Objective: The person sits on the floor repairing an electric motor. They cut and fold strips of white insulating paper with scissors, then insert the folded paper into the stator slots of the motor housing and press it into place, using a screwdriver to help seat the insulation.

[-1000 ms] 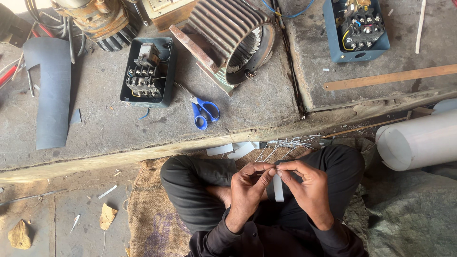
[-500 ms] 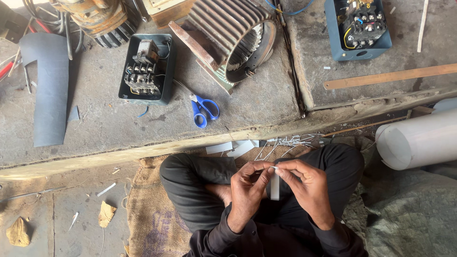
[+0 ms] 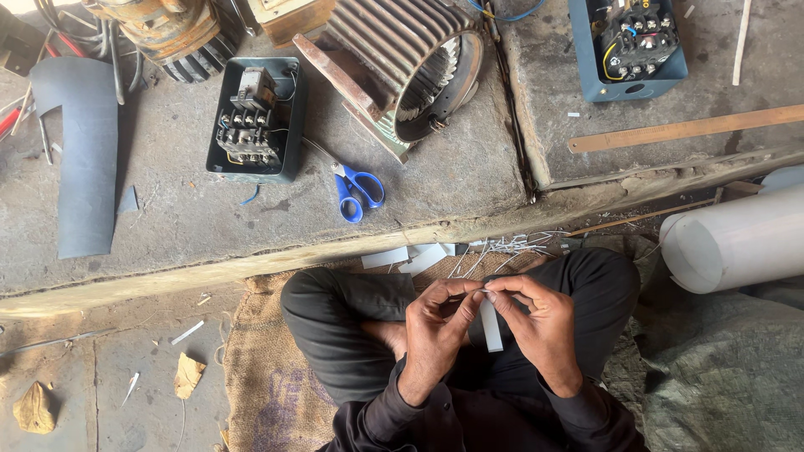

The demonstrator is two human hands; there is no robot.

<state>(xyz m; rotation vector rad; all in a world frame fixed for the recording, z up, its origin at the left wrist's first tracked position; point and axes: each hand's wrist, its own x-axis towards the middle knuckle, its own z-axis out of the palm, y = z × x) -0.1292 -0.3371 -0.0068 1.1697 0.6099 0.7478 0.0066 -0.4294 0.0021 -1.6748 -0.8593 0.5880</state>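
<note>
Person sits cross-legged on a burlap sack (image 3: pixel 260 351). Left hand (image 3: pixel 435 331) and right hand (image 3: pixel 540 326) meet over the lap, fingertips pinched closed on the top end of a narrow white strip (image 3: pixel 491 325), which hangs straight down between the hands. More white strips (image 3: pixel 410 256) and thin white trimmings (image 3: pixel 511 247) lie on the sack at 12 o'clock from the hands, just below the concrete ledge (image 3: pixel 167 234). On the ledge, blue-handled scissors (image 3: pixel 358 188) at 11 o'clock; a green switch box (image 3: pixel 255 117) further at 10 o'clock; a ribbed motor housing (image 3: pixel 410 67) at 12 o'clock; a blue switch box (image 3: pixel 626 42) far at 1 o'clock; a white roll (image 3: pixel 737 238) at 3 o'clock
</note>
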